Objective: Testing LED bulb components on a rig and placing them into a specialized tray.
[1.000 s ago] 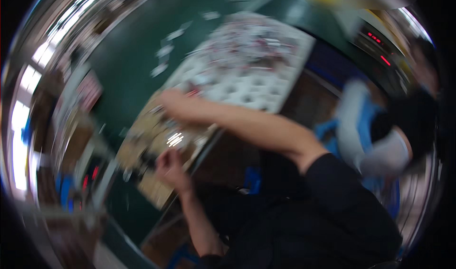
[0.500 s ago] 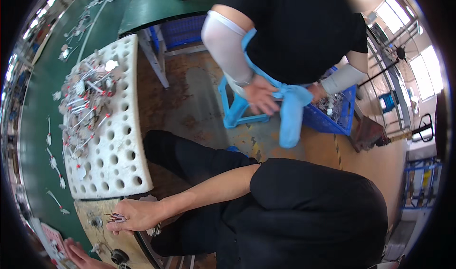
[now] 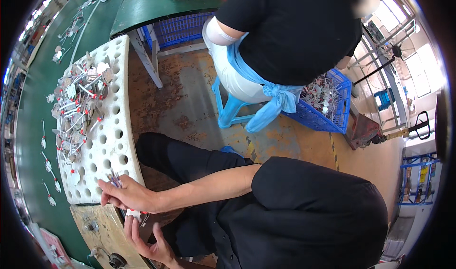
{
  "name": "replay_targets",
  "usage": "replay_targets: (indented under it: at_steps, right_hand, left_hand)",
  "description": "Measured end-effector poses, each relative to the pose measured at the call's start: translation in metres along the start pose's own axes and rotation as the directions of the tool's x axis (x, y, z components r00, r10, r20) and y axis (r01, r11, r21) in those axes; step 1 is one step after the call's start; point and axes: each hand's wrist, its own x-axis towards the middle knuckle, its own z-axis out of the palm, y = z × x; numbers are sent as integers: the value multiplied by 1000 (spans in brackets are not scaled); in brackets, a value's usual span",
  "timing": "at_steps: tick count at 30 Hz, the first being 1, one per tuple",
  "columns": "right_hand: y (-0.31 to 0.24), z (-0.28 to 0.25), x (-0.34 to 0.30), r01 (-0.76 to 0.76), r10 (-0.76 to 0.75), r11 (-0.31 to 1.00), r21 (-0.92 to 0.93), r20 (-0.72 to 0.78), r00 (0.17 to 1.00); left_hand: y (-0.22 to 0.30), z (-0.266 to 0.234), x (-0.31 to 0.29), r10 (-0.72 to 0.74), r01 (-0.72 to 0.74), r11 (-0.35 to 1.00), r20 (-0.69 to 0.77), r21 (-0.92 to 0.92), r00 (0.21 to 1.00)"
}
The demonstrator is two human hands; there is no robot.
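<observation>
My right hand [image 3: 129, 194] is closed around a small bundle of thin wires [image 3: 114, 179], whose ends stick up past the fingers. It hovers over the near edge of the white perforated foam board [image 3: 124, 167]. Below its wrist my left hand [image 3: 151, 244] has its fingers spread, with nothing visible in its grasp. Small white and red parts [image 3: 135, 215] show between the two hands, partly hidden by the right wrist. On the foam lies a heap of pale stick-like parts [image 3: 78, 105] with red bands and flat silvery discs.
A wooden board [image 3: 102, 214] carries a metal fitting [image 3: 91, 226] and a black round piece [image 3: 117, 260]. Loose parts [image 3: 48, 166] lie on the green table [image 3: 33, 141]. Ahead, a person in black [image 3: 294, 36] stands by a blue stool [image 3: 232, 111] and a filled blue crate [image 3: 327, 122].
My right hand has lifted from the wooden board toward the foam, still holding the wires. My left hand has come right from the lower-left corner. The other person has turned toward the crate.
</observation>
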Motion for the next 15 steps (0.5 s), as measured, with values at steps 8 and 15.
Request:
replay_targets:
  at_steps: [8, 15]
  right_hand:
    - [0, 12, 8, -69, 69, 997, 33, 0, 998]
    - [-5, 28, 18, 41, -31, 992, -120, 89, 996]
  left_hand:
    - [-4, -15, 18, -32, 35, 999, -84, 40, 996]
    - [-7, -25, 20, -49, 59, 996, -146, 65, 988]
